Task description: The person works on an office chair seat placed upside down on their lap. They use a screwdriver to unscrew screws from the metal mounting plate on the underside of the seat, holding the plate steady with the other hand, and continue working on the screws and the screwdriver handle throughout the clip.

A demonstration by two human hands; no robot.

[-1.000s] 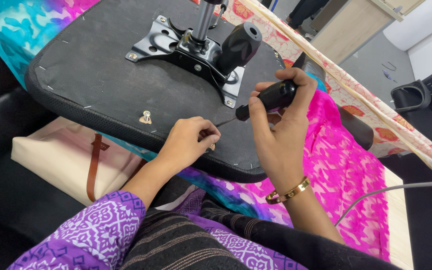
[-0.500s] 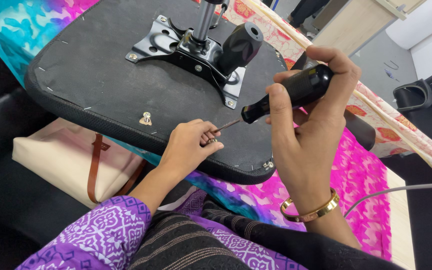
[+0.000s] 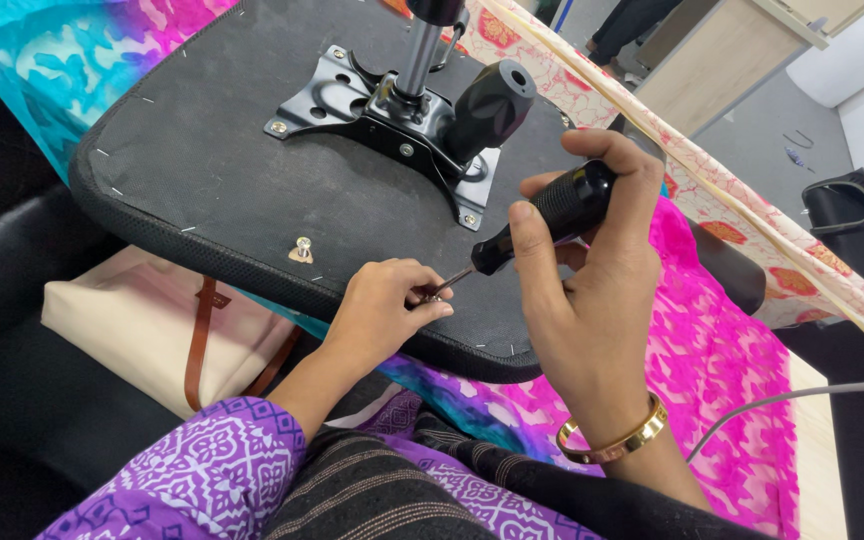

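- Screwdriver (image 3: pixel 542 215) with a thick black handle sits in the right hand (image 3: pixel 592 300), fingers and thumb wrapped tight round the grip; its thin metal shaft slants down and to the left toward the other hand.
- Left hand (image 3: pixel 387 310) rests on the underside of the chair seat (image 3: pixel 252 190), fingertips pinched closed around the screwdriver's tip and what may be a small screw there; the piece itself is too small to tell.
- The chair seat lies upside down, a wide black fabric-covered panel with staples along its edge, resting across the person's lap.
- A black metal mounting plate (image 3: pixel 352 105) is bolted near the middle of the seat, with a shiny metal column (image 3: pixel 417 55) rising from it and a black lever knob (image 3: pixel 492 105) sticking out just beside the column.
- A small brass-coloured fitting (image 3: pixel 302 250) sits on the black panel, to the left of the left hand and apart from it.
- A gold bangle (image 3: pixel 617 440) circles the right wrist.
- The left arm wears a purple patterned sleeve (image 3: pixel 192 480).
- Bright pink and turquoise cloth (image 3: pixel 722 340) spreads beneath the seat.
- A cream bag with a brown strap (image 3: pixel 152 330) lies under the seat's near left edge.
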